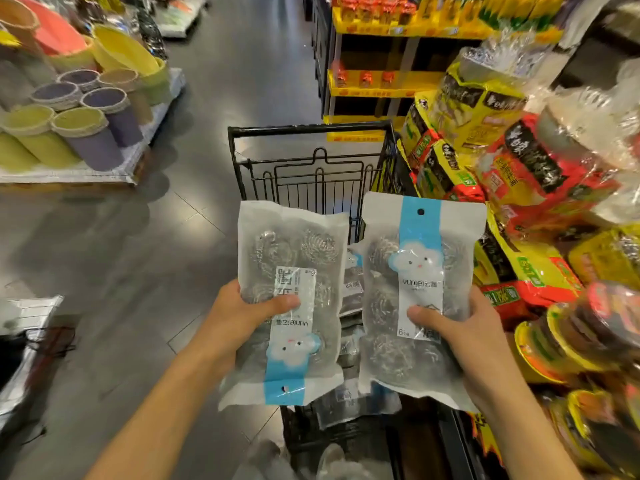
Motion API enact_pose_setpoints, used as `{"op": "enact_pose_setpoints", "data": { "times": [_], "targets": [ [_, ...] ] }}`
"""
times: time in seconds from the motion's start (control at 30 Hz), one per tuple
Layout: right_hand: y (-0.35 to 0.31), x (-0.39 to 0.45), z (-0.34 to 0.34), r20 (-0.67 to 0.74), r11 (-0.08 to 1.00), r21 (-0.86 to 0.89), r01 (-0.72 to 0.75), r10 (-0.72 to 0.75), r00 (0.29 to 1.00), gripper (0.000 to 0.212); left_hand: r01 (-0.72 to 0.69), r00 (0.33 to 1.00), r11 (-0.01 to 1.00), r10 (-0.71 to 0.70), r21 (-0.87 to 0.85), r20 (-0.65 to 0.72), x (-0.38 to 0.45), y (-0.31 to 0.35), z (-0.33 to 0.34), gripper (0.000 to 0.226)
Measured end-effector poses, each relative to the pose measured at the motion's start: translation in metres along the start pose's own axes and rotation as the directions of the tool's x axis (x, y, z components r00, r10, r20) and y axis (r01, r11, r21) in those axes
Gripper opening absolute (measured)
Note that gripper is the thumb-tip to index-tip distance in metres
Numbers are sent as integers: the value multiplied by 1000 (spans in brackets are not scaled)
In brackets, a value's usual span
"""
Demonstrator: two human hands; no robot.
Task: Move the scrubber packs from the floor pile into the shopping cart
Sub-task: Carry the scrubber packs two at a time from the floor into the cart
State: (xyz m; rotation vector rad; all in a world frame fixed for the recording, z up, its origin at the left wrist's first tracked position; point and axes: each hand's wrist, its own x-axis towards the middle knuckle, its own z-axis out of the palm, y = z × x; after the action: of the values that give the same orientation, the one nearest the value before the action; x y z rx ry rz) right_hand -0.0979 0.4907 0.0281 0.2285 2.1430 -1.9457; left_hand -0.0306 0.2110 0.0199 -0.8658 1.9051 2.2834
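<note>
A black wire shopping cart stands in the aisle with several scrubber packs lying in its basket. Above it, two more packs are held side by side, long axes running away from the person. The left scrubber pack is upside down, its hang hole toward the person; the right scrubber pack has its hole at the far end. The left hand grips its pack's left edge, thumb across the label; the right hand grips its pack's right edge likewise.
</note>
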Motion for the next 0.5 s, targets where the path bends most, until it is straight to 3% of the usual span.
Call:
{"op": "enact_pose_setpoints", "data": {
  "times": [0.27, 0.5],
  "targets": [
    [-1, 25, 11, -3, 998, -16, -54, 54, 999, 53, 48, 999, 999, -48, -22, 0, 33, -3, -2, 41],
    [32, 53, 4, 10, 988, -86, -125, 126, 992, 52, 163, 987, 987, -164, -7, -9, 53, -47, 4, 37]
  ]
}}
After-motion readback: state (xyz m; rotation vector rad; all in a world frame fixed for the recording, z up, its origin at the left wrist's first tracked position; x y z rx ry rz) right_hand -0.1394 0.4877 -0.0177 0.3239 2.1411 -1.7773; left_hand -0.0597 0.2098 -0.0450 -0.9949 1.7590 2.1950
